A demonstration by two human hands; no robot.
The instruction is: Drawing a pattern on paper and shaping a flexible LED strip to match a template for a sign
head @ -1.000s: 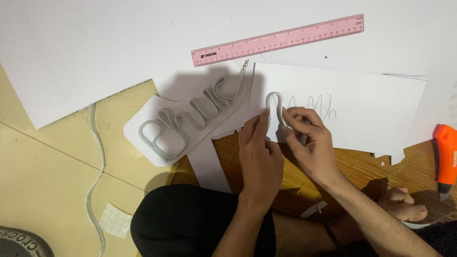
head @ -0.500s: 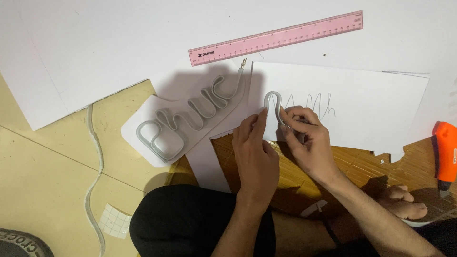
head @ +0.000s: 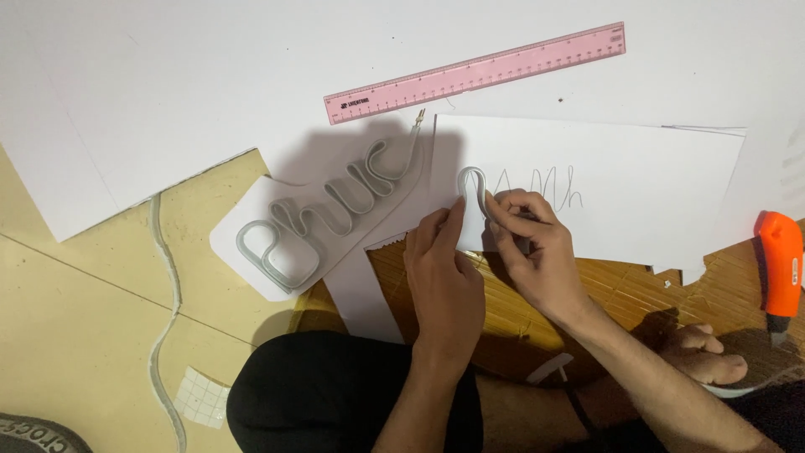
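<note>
Both hands (head: 486, 252) pinch the grey strip loop (head: 472, 186) near the white sheet's (head: 654, 184) left edge.

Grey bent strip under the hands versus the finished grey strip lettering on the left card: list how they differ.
The grey bent strip forms only one loop; the finished grey strip lettering spells several joined letters. The loop is pinched by the left hand and right hand; the lettering lies untouched. The loop sits on the white pencilled sheet; the lettering on its own white cut card. Both look like the same grey flexible strip.
</note>
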